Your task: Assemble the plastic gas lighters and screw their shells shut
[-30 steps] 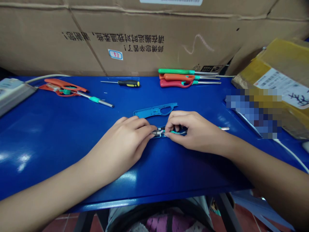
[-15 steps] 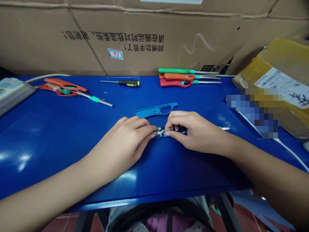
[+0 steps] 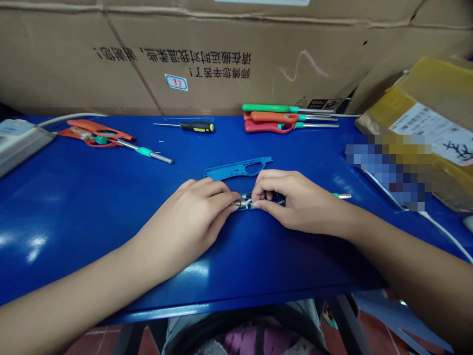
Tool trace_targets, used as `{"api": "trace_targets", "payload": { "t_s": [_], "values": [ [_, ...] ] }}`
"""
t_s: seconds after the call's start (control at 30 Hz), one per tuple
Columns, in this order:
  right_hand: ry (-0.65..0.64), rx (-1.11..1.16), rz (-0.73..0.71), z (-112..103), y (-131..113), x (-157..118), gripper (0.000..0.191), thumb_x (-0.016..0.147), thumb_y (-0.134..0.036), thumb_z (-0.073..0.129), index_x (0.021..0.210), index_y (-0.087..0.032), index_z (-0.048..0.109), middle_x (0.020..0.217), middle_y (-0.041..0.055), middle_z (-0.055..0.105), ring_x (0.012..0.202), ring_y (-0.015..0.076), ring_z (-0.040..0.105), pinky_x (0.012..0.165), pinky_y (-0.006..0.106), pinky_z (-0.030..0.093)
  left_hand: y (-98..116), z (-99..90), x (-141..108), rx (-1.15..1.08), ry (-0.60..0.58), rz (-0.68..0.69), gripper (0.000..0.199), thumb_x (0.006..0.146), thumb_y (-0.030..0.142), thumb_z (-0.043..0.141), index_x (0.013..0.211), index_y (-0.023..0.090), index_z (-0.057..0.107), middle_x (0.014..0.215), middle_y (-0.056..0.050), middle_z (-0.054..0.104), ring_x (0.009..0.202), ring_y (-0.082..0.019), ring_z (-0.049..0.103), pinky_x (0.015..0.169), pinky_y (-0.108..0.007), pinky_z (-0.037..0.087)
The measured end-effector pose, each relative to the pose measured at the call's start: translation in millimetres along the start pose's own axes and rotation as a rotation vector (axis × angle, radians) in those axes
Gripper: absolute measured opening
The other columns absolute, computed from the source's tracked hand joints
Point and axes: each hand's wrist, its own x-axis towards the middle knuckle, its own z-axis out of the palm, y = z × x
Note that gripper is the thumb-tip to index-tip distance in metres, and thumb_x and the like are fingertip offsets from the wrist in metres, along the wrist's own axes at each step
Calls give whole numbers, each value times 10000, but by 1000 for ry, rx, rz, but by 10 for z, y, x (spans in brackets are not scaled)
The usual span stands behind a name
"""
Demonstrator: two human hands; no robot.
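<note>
Open blue lighter (image 3: 248, 203): lying on the counter (image 3: 266, 266) in mid-scene, partly covered by both hands, inner parts exposed, metal tip pointing right.
Left hand (image 3: 195, 207): thumb and forefinger clamped on a metal part in the lighter's left section.
Right hand (image 3: 295, 199): thumb and forefinger closed on the inner parts around the lighter's middle; cannot tell which piece.
Blue shell half (image 3: 227, 170): just beyond the lighter on the far side, hollow face up.
Screwdriver (image 3: 197, 127): farther off, left of centre, handle to the right.
Orange lighter (image 3: 121, 135): far left, opened, its tube slanting right and nearer.
Three lighters (image 3: 271, 118): far, right of centre, side by side.
Taped parcel (image 3: 414, 84): far right.
Cardboard box (image 3: 221, 32): along the far edge.
</note>
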Motion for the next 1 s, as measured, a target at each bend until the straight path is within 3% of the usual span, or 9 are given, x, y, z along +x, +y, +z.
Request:
{"api": "trace_targets", "payload": {
  "t_s": [0.57,1.0],
  "values": [
    [-9,-11,-10,17,17,11,106,923,-124,581,881,-159,671,914,24,635,838,137,576,768,292,443,1,21,12,15,18,15,253,1029,251,494,1155,178,700,1036,-69,712,960,-256,651,821,-417,503],
    [39,53,-7,-9,6,20,41,884,-180,674,866,-157,702,851,7,620,761,109,560,709,255,453,7,-16,16,23,34,12,228,1019,249,514,1148,198,695,1036,-51,719,962,-255,660,815,-421,500]
  ]
}}
